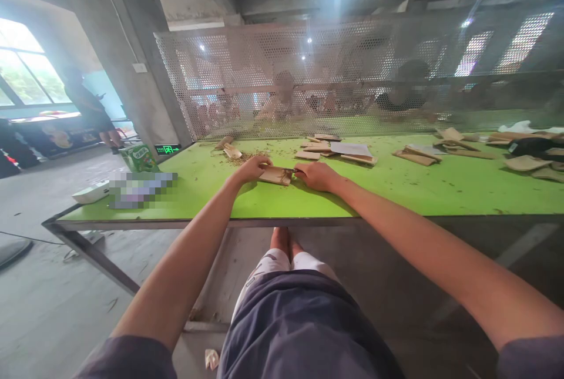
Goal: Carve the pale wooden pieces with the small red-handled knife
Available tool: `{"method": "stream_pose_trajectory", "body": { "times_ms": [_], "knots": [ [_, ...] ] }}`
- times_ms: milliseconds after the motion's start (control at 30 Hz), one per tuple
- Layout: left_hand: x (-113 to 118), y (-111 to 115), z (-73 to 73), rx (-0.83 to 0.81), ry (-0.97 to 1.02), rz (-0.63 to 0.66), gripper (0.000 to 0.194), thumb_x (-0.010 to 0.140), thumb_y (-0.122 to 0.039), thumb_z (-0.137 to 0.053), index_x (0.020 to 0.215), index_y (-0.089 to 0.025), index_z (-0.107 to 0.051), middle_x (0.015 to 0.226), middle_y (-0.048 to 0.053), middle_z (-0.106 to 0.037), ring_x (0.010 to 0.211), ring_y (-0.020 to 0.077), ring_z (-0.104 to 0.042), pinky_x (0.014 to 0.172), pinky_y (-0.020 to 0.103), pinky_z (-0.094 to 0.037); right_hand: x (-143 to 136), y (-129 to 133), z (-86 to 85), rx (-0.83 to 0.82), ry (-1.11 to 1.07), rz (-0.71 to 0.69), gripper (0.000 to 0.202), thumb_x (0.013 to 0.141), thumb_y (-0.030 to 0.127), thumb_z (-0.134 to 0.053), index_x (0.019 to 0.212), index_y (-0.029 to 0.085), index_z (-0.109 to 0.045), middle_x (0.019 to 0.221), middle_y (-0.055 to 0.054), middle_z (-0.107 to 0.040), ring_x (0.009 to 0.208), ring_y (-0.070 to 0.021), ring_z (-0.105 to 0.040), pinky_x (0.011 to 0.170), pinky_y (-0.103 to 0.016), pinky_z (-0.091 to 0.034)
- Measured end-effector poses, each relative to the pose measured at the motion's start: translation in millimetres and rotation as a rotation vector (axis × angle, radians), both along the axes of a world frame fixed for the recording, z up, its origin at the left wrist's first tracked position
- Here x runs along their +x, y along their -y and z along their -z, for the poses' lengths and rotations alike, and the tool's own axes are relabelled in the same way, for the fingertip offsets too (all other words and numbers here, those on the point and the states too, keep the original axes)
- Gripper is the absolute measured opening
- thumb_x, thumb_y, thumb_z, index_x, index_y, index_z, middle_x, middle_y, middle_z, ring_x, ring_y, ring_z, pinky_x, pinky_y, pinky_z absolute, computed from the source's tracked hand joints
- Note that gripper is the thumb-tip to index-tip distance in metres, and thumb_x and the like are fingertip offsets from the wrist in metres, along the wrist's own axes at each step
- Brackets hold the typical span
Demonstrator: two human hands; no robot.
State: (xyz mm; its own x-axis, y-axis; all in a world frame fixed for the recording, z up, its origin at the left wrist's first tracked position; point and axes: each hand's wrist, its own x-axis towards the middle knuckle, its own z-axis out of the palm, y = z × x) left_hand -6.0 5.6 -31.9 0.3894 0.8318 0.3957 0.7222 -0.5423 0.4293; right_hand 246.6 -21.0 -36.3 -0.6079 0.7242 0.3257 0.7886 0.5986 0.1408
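My left hand (252,170) is closed on the left end of a flat tan slab (274,175) that looks like bark or thin wood. The slab lies low over the green tabletop (282,205). In my right hand (321,175), fingers closed, is a dark-handled tool (299,172) resembling a small knife. Its end meets the slab's right part, where the surface is darker and brown bits lie. Fine details of the tool's tip are too small to make out.
Brown shavings (238,158) lie behind my left hand. Stacked slabs (312,148) and further slabs (416,156) spread rightward. A green packet (140,158) and white box (91,192) sit left. A perforated metal screen (264,73) rises behind the table; people appear beyond it.
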Motion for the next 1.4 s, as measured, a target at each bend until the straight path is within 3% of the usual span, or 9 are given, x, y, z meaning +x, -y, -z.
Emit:
{"method": "stream_pose_trajectory", "body": {
  "times_ms": [200,367,567,733,933,1133,1400],
  "knots": [
    [2,5,-3.4,-0.02,-0.012,-0.027,0.04,0.057,-0.013,-0.045,0.088,-0.011,-0.07,0.086,0.006,-0.068,0.082,0.0192,-0.058,0.079,0.028,-0.045,0,-2,-3.5,-0.039,0.006,-0.013,0.039,0.097,0.041,-0.032,0.112,0.022,-0.063,0.102,-0.009,-0.071,0.086,-0.0218,-0.062,0.067,-0.028,-0.032],
    [5,10,-4.7,-0.108,-0.016,-0.009,0.037,0.065,-0.023,-0.054,0.096,-0.011,-0.07,0.084,0.006,-0.069,0.077,0.0192,-0.059,0.07,0.027,-0.046,-1,-3,-2.7,-0.04,-0.001,0.002,0.038,0.097,0.041,-0.033,0.111,0.022,-0.064,0.102,-0.009,-0.071,0.085,-0.022,-0.062,0.066,-0.028,-0.032],
    [8,15,-8.7,-0.217,-0.067,0.1,0.061,0.06,-0.043,-0.072,0.112,-0.012,-0.066,0.099,0.007,-0.07,0.088,0.0219,-0.061,0.074,0.027,-0.046,-1,-2,-1.3,-0.027,-0.006,0.02,0.038,0.096,0.042,-0.034,0.109,0.021,-0.064,0.101,-0.009,-0.072,0.085,-0.022,-0.063,0.065,-0.028,-0.031],
    [6,10,-5.5,-0.213,-0.001,0.149,0.062,0.06,-0.035,-0.072,0.117,-0.014,-0.066,0.112,0.008,-0.069,0.1,0.0248,-0.062,0.085,0.029,-0.046,1,1,-2.6,-0.024,-0.009,0.006,0.039,0.097,0.043,-0.033,0.109,0.021,-0.063,0.101,-0.009,-0.071,0.086,-0.0223,-0.063,0.064,-0.028,-0.031],
    [6,5,-1.3,-0.198,0.031,0.218,0.049,0.061,-0.029,-0.069,0.108,-0.016,-0.071,0.104,0.004,-0.072,0.092,0.0234,-0.064,0.077,0.027,-0.048,-2,2,-5.0,-0.056,-0.011,-0.001,0.037,0.096,0.039,-0.035,0.108,0.019,-0.064,0.101,-0.011,-0.071,0.086,-0.0224,-0.063,0.066,-0.028,-0.032],
    [7,8,-2.3,-0.215,0.035,0.131,0.059,0.059,-0.025,-0.071,0.117,-0.013,-0.067,0.109,0.006,-0.071,0.094,0.0233,-0.064,0.08,0.028,-0.048,-4,-1,-9.8,-0.113,-0.03,-0.043,0.035,0.094,0.035,-0.037,0.098,0.017,-0.067,0.098,-0.011,-0.072,0.082,-0.0201,-0.061,0.063,-0.027,-0.03],
    [7,9,-0.7,-0.167,0.032,0.122,0.058,0.059,-0.025,-0.071,0.116,-0.015,-0.068,0.103,0.004,-0.072,0.091,0.0229,-0.064,0.08,0.03,-0.049,-6,-4,-10.8,-0.171,-0.046,-0.057,0.034,0.092,0.034,-0.04,0.097,0.016,-0.068,0.098,-0.011,-0.072,0.079,-0.0198,-0.059,0.062,-0.027,-0.031]
  ]
}}
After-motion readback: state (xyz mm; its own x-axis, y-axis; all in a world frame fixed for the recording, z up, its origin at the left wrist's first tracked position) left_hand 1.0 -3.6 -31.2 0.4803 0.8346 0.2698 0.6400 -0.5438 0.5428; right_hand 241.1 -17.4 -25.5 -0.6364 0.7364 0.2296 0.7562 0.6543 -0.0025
